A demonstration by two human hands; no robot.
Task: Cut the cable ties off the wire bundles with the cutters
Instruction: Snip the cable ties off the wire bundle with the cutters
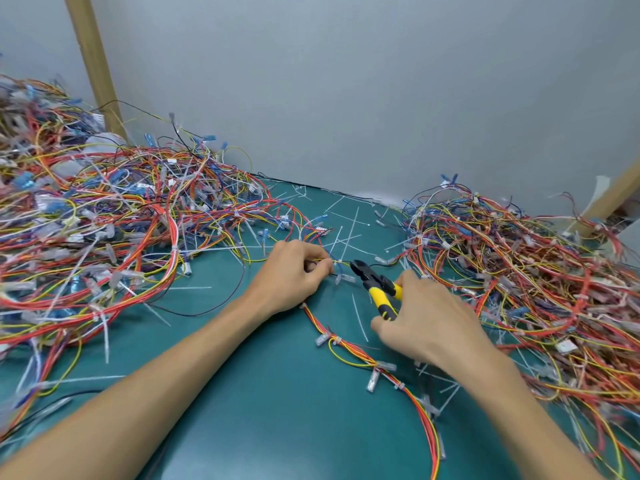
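White plastic cable tie (340, 261), frame centre, on thin yellow wire bundle (323, 260) lying left-right; left hand (294, 271) pinches bundle; right hand (426, 327) grips yellow-handled cutters (375, 284), tips just right.

Your table (277, 410) has a teal-green top that fills the lower half of the frame. A big pile of wires (104, 220), red, yellow, orange and white, lies heaped on it at the left. A second pile (519, 271) covers its right side. Between them, in the upper middle, loose white cable ties (349, 230) lie scattered on the bare top. One tied wire bundle (356, 351) runs from the centre down to the lower right.
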